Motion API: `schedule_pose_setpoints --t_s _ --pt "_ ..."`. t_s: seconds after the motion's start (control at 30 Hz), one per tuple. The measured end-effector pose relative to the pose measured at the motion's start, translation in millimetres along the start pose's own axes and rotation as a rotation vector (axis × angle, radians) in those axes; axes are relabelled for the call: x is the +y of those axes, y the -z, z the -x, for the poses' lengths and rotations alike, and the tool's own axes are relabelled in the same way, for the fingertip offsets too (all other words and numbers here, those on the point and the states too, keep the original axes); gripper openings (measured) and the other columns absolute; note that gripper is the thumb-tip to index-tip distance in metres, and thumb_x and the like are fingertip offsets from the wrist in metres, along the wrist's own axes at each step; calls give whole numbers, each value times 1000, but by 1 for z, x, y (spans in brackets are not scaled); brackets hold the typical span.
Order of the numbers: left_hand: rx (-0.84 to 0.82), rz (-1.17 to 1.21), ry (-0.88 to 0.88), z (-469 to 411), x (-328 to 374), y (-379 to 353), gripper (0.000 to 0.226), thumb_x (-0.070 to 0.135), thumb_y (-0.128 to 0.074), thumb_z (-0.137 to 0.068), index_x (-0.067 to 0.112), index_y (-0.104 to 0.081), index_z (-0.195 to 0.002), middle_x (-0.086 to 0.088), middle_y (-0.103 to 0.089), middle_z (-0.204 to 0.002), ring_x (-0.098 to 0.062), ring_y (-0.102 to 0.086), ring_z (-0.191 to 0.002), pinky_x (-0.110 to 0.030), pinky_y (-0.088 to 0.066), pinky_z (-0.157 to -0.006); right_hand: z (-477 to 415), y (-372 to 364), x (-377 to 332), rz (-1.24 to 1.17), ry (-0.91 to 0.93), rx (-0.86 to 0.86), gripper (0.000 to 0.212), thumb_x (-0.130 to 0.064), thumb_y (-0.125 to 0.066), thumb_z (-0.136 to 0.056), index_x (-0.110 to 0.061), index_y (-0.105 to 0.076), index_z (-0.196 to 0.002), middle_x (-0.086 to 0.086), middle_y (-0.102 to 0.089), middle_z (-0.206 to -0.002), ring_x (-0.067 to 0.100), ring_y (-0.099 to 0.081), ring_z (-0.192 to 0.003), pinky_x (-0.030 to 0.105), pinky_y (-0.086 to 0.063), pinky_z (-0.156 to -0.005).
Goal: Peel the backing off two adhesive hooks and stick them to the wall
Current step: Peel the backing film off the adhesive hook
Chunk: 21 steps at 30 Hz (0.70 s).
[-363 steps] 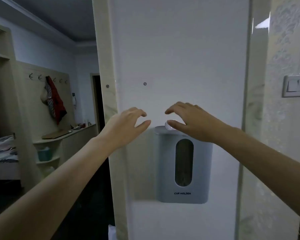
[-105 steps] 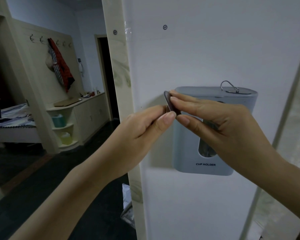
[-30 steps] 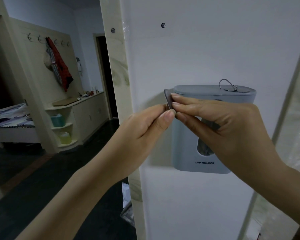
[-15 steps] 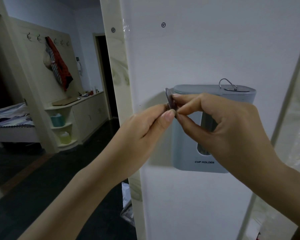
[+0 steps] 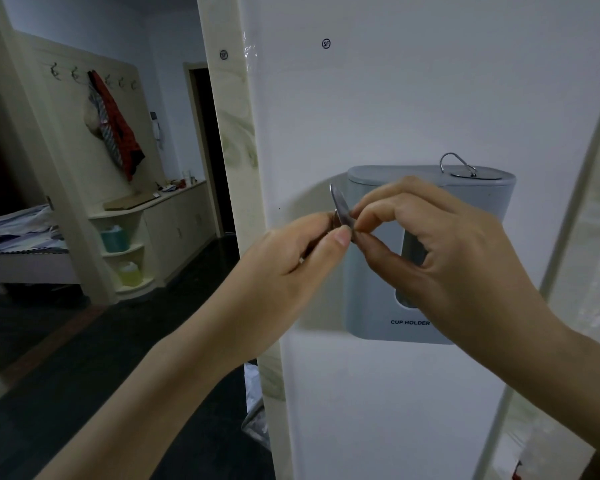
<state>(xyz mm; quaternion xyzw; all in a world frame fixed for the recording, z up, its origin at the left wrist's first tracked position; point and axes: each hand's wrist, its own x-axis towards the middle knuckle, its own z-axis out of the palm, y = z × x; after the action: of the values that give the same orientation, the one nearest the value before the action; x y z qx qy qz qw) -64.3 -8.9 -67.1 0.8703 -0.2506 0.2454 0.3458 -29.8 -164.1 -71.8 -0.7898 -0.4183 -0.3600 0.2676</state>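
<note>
Hook (image 5: pixel 340 210), edge-on just left of the cup holder (image 5: pixel 374 271), is pinched by the left hand (image 5: pixel 291 258) so the right hand (image 5: pixel 440 247) fingers (image 5: pixel 362 221) can pick at its backing, while the second hook (image 5: pixel 459 167) waits on top.

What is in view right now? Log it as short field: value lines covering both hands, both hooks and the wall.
left hand: pinching the held adhesive hook from the left
right hand: thumb and forefinger at the held hook's lower edge
second hook: lying on top of the cup holder
wall: white, no hook stuck on it yet
backing: cannot tell if peeled
</note>
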Motion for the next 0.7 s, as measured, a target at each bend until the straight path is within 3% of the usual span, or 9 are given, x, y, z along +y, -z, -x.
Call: schedule_pose_setpoints --t_s 0.1,0.23,0.4,0.5,0.63,0.7 --pt "-2 3 36 0 -1 -1 28 30 -39 -90 27 -44 -62 3 -39 -55 -10 -37 -50 -21 -31 -48 -1 -1 4 -53 -22 4 7 -20 -57 -84 -14 -61 -83 -3 -63 -91 -20 -45 -63 -2 -34 -62" --pt "4 10 40 -2 -4 -1 34 43 -35 -82 16 -48 -65 3 -40 -55 -9 -37 -49 -19 -32 -48 -2 -4 8 -124 -31 32 3 -17 -60 -82 -16 -61 -80 -4 -64 -88 -15 -51 -70 2 -39 -68" --pt "17 20 38 -1 -8 -1 28 41 -39 -86 26 -51 -65 6 -38 -53 -8 -38 -49 -17 -32 -47 -3 -6 10 -193 -50 45 4 -17 -60 -82 -20 -60 -79 -5 -64 -86 -14 -53 -69 5 -43 -76" --pt "23 9 41 -1 -10 -2 31 45 -38 -80 22 -55 -68 6 -38 -53 -7 -37 -48 -18 -32 -47 -3 -7 11 -213 -61 37 4 -20 -58 -82 -23 -57 -80 -10 -62 -85 -14 -53 -68 5 -44 -76" --pt "42 34 41 -1 -9 -3 25 45 -37 -79 32 -47 -59 9 -36 -50 -6 -36 -47 -15 -31 -45 -4 -9 11 -229 -74 38 3 -21 -57 -82 -23 -57 -80 -12 -62 -84 -9 -55 -72 7 -46 -76" --pt "35 19 36 -1 -11 -3 27 39 -41 -84 26 -51 -62 9 -37 -49 -5 -37 -46 -14 -32 -45 -4 -10 11 -244 -79 36 3 -21 -57 -82 -23 -58 -80 -11 -62 -85 -4 -57 -76 11 -47 -78"
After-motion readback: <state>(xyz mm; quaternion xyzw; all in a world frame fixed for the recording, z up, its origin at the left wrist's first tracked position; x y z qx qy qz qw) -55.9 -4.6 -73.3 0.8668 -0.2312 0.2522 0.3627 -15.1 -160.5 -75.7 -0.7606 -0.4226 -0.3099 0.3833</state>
